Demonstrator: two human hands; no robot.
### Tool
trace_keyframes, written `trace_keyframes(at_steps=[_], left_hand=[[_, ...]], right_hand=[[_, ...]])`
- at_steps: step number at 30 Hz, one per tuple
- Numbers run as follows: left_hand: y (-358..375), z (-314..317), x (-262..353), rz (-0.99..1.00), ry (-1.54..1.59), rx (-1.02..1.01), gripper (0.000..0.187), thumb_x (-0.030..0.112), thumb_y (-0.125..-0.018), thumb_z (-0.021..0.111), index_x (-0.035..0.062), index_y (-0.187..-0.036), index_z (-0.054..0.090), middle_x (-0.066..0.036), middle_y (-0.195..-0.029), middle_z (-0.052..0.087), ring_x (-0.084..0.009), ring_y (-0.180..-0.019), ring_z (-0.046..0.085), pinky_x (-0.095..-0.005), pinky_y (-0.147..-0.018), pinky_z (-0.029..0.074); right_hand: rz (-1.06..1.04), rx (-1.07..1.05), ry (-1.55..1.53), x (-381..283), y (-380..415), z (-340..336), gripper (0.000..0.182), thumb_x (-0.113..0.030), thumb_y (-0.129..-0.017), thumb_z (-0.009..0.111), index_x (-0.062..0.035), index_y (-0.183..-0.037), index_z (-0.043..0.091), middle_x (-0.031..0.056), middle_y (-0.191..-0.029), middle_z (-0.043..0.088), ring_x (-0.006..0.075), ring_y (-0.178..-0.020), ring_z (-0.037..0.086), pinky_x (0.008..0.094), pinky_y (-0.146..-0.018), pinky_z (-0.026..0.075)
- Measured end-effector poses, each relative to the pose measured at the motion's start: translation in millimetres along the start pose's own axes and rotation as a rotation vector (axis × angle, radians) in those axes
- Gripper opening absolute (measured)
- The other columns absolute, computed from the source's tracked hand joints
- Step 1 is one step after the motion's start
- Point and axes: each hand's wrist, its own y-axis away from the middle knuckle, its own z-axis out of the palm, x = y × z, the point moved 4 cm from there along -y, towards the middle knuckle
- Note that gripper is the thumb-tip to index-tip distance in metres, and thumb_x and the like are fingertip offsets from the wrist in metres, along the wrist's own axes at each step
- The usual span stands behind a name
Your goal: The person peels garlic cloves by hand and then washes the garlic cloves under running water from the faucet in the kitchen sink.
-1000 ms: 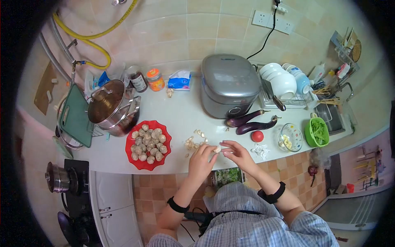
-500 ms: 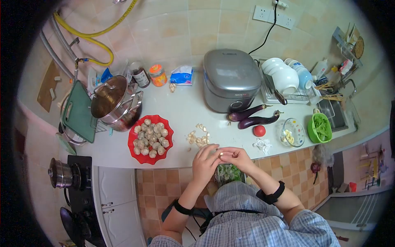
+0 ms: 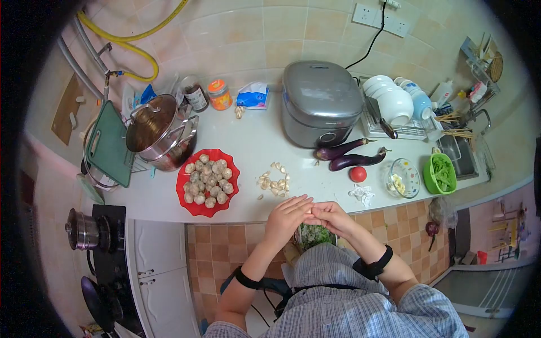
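Both my hands meet over the counter's front edge. My left hand (image 3: 284,221) and my right hand (image 3: 333,218) pinch a small pale garlic clove (image 3: 309,212) between their fingertips, mostly hidden by the fingers. Just beyond my left hand, unpeeled garlic cloves (image 3: 276,185) lie loose on the white counter (image 3: 248,141). To the right, a clear glass bowl (image 3: 413,179) holds a few peeled cloves, and a small heap of white scraps (image 3: 362,195) lies beside it. Below my hands is a container of chopped greens (image 3: 315,235).
A red scalloped plate (image 3: 187,204) of round greyish balls stands left. Behind are a steel pot (image 3: 169,143), a rice cooker (image 3: 322,104) and a dish rack with bowls (image 3: 394,107). Two eggplants (image 3: 356,161), a tomato (image 3: 358,174) and a green basket (image 3: 433,181) are at right.
My fingers have closed more tightly around the clove, which shows less now. My left hand's fingers lie flatter and closer together. The view has shifted slightly.
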Motion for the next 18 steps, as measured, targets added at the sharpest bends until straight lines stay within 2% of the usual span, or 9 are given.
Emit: trace_keyframes(at_steps=[4,6,8,11,14,18], left_hand=[[5,0,-7,-0.097,0.154,0.040,0.029,0.006,-0.068,0.061,0.0031,-0.097,0.059,-0.008,-0.100,0.059,-0.0230,-0.098,0.053,-0.0338,-0.085,0.041],[5,-4,-5,-0.126,0.122,0.081,0.031,0.011,-0.067,0.064,0.0055,-0.097,0.060,-0.007,-0.100,0.059,-0.0222,-0.094,0.054,-0.0306,-0.077,0.044],[8,-6,-1,-0.141,0.122,0.085,0.031,0.011,-0.066,0.065,0.0064,-0.097,0.060,-0.007,-0.100,0.059,-0.0220,-0.093,0.055,-0.0297,-0.076,0.045],[8,-8,4,-0.151,0.074,0.114,0.033,0.010,-0.065,0.066,0.0074,-0.097,0.060,-0.006,-0.098,0.059,-0.0219,-0.090,0.055,-0.0291,-0.073,0.046],[5,-15,12,-0.144,0.014,0.168,0.032,0.010,-0.065,0.066,0.0075,-0.097,0.061,-0.004,-0.093,0.059,-0.0212,-0.084,0.055,-0.0295,-0.071,0.046],[9,-18,12,-0.184,0.063,0.203,0.025,0.008,-0.066,0.066,0.0054,-0.091,0.062,-0.005,-0.082,0.058,-0.0183,-0.074,0.055,-0.0273,-0.065,0.045]], right_hand=[[0.006,-0.025,0.046,-4,0,7,0.029,-0.015,-0.085,0.048,0.0063,-0.104,0.051,0.0131,-0.099,0.057,0.0175,-0.088,0.057,0.0283,-0.081,0.046],[-0.017,-0.007,0.116,-12,3,13,0.028,-0.015,-0.085,0.048,0.0062,-0.103,0.053,0.0132,-0.097,0.058,0.0172,-0.086,0.058,0.0278,-0.079,0.047],[-0.087,0.065,0.382,-26,6,18,0.026,-0.012,-0.083,0.052,0.0060,-0.102,0.054,0.0123,-0.094,0.059,0.0164,-0.083,0.058,0.0263,-0.076,0.048],[-0.121,0.145,0.544,-38,9,24,0.025,-0.007,-0.078,0.058,0.0051,-0.100,0.055,0.0112,-0.093,0.060,0.0149,-0.083,0.058,0.0250,-0.073,0.048],[-0.209,0.146,0.483,-39,6,23,0.024,-0.004,-0.074,0.062,0.0039,-0.096,0.056,0.0096,-0.090,0.060,0.0129,-0.082,0.058,0.0237,-0.073,0.047],[-0.212,0.129,0.453,-31,2,11,0.028,-0.001,-0.071,0.064,0.0022,-0.098,0.054,0.0074,-0.089,0.060,0.0115,-0.084,0.057,0.0222,-0.073,0.046]])
